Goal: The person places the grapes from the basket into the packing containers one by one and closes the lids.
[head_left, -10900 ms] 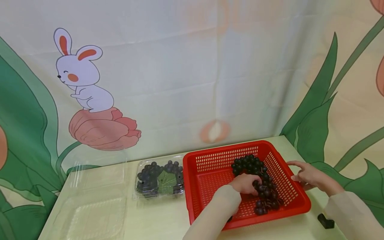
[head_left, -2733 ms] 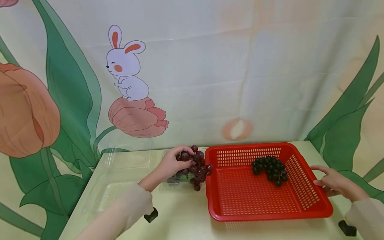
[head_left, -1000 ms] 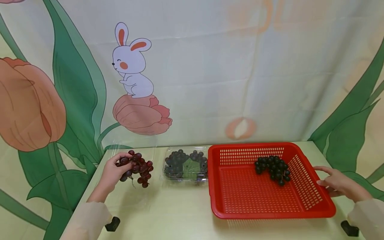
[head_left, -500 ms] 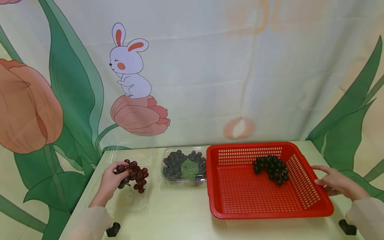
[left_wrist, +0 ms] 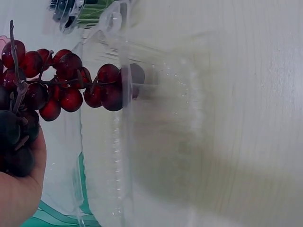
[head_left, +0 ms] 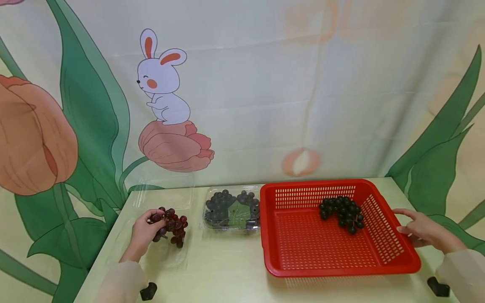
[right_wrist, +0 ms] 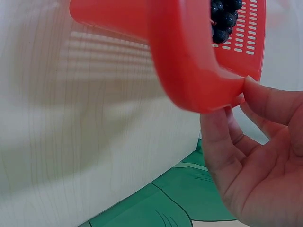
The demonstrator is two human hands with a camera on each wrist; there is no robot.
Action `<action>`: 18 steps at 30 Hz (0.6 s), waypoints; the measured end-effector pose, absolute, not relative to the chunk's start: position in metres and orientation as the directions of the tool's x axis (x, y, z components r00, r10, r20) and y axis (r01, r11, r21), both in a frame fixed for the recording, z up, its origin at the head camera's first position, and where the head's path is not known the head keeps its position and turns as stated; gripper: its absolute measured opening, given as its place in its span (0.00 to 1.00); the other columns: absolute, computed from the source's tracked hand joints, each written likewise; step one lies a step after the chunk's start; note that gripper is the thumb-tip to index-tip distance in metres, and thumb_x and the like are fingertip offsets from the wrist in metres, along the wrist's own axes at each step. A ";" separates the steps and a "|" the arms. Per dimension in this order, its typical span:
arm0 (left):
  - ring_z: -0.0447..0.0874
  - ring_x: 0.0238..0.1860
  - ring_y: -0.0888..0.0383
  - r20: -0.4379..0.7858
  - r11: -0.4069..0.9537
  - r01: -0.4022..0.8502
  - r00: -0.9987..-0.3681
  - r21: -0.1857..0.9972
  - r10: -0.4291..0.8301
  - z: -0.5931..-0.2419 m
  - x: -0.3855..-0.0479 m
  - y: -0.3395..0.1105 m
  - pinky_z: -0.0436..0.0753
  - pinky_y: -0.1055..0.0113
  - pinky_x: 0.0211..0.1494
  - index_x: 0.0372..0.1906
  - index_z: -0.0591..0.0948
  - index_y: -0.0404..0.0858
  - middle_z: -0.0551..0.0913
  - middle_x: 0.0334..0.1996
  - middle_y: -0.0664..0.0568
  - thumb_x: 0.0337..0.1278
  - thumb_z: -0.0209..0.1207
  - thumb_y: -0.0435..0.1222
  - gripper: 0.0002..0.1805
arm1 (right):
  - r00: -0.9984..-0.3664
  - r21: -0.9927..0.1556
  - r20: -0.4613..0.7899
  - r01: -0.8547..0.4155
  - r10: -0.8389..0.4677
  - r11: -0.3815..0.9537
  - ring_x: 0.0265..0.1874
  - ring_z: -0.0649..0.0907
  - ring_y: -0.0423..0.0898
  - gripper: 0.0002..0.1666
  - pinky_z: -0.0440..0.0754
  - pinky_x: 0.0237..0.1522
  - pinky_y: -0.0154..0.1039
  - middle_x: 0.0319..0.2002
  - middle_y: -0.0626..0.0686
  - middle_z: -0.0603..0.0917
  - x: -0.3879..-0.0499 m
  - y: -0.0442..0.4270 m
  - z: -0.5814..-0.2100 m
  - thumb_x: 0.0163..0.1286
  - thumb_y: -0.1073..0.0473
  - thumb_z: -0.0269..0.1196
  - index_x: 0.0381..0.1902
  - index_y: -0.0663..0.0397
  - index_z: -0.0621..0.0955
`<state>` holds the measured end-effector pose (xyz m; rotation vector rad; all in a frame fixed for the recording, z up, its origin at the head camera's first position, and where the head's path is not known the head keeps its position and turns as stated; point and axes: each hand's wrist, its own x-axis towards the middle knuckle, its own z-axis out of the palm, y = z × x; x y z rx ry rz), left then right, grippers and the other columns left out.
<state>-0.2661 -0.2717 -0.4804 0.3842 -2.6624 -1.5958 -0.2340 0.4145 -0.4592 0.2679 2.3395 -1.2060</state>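
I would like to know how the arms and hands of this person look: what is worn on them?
The left sleeve and right sleeve are pale beige and plain, with no visible pattern. The left hand and right hand wear no gloves. A small black angular piece shows beside each sleeve; what it is, I cannot tell.

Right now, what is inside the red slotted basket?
A bunch of dark grapes lies toward the far right corner; the basket's floor directly beneath it is hidden.
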 end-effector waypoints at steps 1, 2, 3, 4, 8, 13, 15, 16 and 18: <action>0.74 0.37 0.59 -0.113 0.447 -0.203 -0.969 0.871 -0.219 -0.482 -0.266 -0.271 0.75 0.71 0.32 0.51 0.70 0.36 0.70 0.52 0.39 0.55 0.54 0.35 0.18 | -0.860 -0.708 -0.508 0.385 -0.047 0.592 0.21 0.80 0.46 0.39 0.79 0.26 0.41 0.28 0.52 0.80 -0.234 0.414 -0.459 0.65 0.63 0.50 0.66 0.64 0.43; 0.74 0.37 0.59 -0.111 0.447 -0.203 -0.969 0.871 -0.223 -0.483 -0.267 -0.271 0.75 0.71 0.32 0.51 0.70 0.35 0.70 0.52 0.39 0.55 0.54 0.35 0.18 | -0.860 -0.707 -0.508 0.386 -0.046 0.593 0.20 0.80 0.46 0.38 0.79 0.26 0.41 0.28 0.52 0.80 -0.234 0.414 -0.459 0.65 0.63 0.50 0.66 0.64 0.43; 0.73 0.37 0.59 -0.109 0.449 -0.205 -0.967 0.870 -0.230 -0.483 -0.267 -0.270 0.75 0.71 0.32 0.51 0.70 0.36 0.70 0.52 0.39 0.54 0.54 0.34 0.18 | -0.862 -0.707 -0.505 0.382 -0.047 0.595 0.20 0.80 0.46 0.39 0.79 0.26 0.41 0.28 0.52 0.80 -0.234 0.414 -0.460 0.65 0.63 0.50 0.66 0.64 0.43; 0.73 0.37 0.59 -0.104 0.451 -0.204 -0.966 0.869 -0.237 -0.484 -0.267 -0.270 0.75 0.71 0.32 0.51 0.70 0.36 0.70 0.52 0.39 0.54 0.54 0.34 0.18 | -0.862 -0.706 -0.505 0.383 -0.045 0.595 0.20 0.80 0.46 0.39 0.79 0.26 0.41 0.28 0.52 0.80 -0.234 0.414 -0.460 0.65 0.63 0.50 0.66 0.64 0.43; 0.73 0.34 0.62 -0.094 0.456 -0.210 -0.960 0.865 -0.264 -0.486 -0.267 -0.271 0.74 0.72 0.31 0.51 0.70 0.36 0.70 0.50 0.40 0.53 0.54 0.35 0.18 | -0.864 -0.708 -0.502 0.382 -0.043 0.594 0.21 0.80 0.47 0.39 0.79 0.26 0.41 0.28 0.52 0.80 -0.234 0.414 -0.459 0.65 0.63 0.51 0.66 0.64 0.44; 0.73 0.30 0.65 -0.086 0.454 -0.223 -0.949 0.863 -0.303 -0.492 -0.269 -0.274 0.74 0.71 0.29 0.50 0.71 0.37 0.71 0.49 0.40 0.53 0.54 0.35 0.18 | -0.863 -0.713 -0.503 0.385 -0.044 0.587 0.21 0.81 0.47 0.39 0.80 0.28 0.42 0.30 0.53 0.80 -0.234 0.414 -0.459 0.65 0.63 0.51 0.66 0.64 0.44; 0.74 0.33 0.61 -0.082 0.457 -0.224 -0.947 0.861 -0.310 -0.495 -0.270 -0.276 0.74 0.72 0.29 0.50 0.71 0.37 0.70 0.50 0.40 0.53 0.54 0.35 0.18 | -0.863 -0.712 -0.503 0.385 -0.045 0.587 0.21 0.81 0.47 0.39 0.80 0.28 0.42 0.30 0.53 0.80 -0.234 0.414 -0.459 0.65 0.63 0.51 0.66 0.64 0.44; 0.74 0.35 0.59 -0.080 0.462 -0.224 -0.947 0.858 -0.311 -0.496 -0.270 -0.277 0.74 0.72 0.30 0.50 0.71 0.36 0.70 0.50 0.39 0.52 0.54 0.35 0.18 | -0.864 -0.712 -0.502 0.382 -0.046 0.589 0.21 0.81 0.47 0.39 0.80 0.28 0.42 0.30 0.53 0.80 -0.234 0.414 -0.459 0.65 0.63 0.51 0.66 0.64 0.43; 0.73 0.41 0.55 -0.080 0.471 -0.228 -0.947 0.852 -0.312 -0.499 -0.271 -0.279 0.73 0.73 0.30 0.51 0.71 0.36 0.70 0.52 0.39 0.52 0.54 0.35 0.18 | -0.863 -0.711 -0.503 0.385 -0.043 0.588 0.22 0.81 0.47 0.39 0.80 0.28 0.42 0.30 0.53 0.80 -0.234 0.414 -0.459 0.65 0.63 0.51 0.66 0.64 0.43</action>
